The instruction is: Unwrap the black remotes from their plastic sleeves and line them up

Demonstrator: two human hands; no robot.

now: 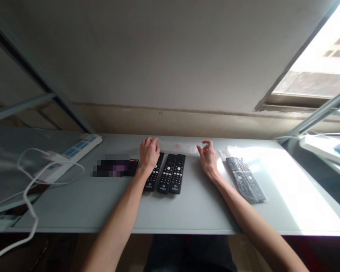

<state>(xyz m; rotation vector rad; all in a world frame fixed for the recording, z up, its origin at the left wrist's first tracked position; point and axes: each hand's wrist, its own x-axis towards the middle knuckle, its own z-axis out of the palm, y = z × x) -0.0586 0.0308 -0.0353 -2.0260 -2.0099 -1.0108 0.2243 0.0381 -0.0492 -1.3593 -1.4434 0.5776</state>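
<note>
grey desk (87,207) | clear plastic bag (181,147) between the hands, toward far edge | left hand (149,153) at its left end, cannot tell whether gripping | right hand (207,156) at its right end, thumb and finger parted | three black remotes (167,173) nearer the person

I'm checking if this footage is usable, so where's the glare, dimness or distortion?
In the head view, the window is blown out and sunlight glares white on the table at right; also in the head view, the wall is dim, the clear plastic sleeve looks faint, and coarse pixel blocks cover part of the phone-like item.
</note>
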